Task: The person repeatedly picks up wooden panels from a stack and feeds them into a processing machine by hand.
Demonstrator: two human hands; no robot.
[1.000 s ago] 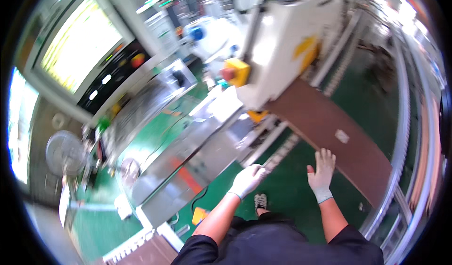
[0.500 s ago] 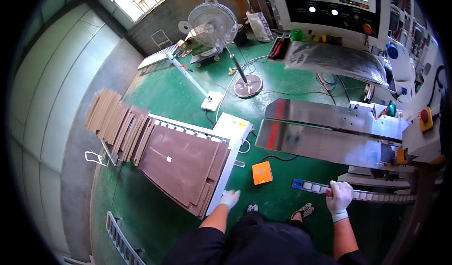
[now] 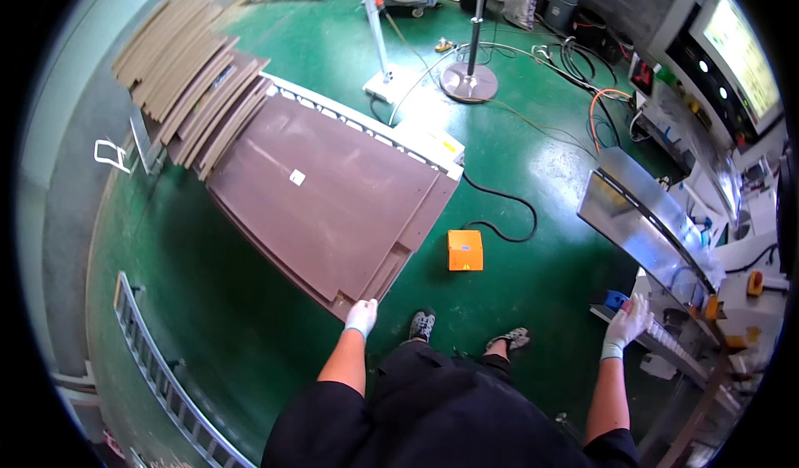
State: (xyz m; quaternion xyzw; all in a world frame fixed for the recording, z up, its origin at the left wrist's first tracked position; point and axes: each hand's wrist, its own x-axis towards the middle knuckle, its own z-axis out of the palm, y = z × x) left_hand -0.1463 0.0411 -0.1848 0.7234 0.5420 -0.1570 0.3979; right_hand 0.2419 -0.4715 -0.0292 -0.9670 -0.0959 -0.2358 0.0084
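Observation:
My left hand [image 3: 361, 316], in a white glove, is at the near corner of a brown panel [image 3: 325, 177], its fingers closed on the edge. That panel lies on top of similar ones on a white roller conveyor [image 3: 333, 112]. A small white label [image 3: 297, 178] is stuck to its face. Far to the right, my gloved right hand [image 3: 630, 325] has its fingers stretched out and holds nothing. It is above the end of a narrow roller track [image 3: 666, 345], beside a blue end piece [image 3: 615, 300].
More brown panels [image 3: 179, 60] lean in a row at the far left. An orange box [image 3: 465, 250] with a black cable stands on the green floor. A metal-topped machine [image 3: 637, 210] is at right, a fan stand [image 3: 468, 81] behind, and a ladder-like rail [image 3: 166, 376] at lower left.
The view has turned left and come closer to the panels. My left hand has come to the panel's corner. My right hand has lifted off the roller track, its fingers opening.

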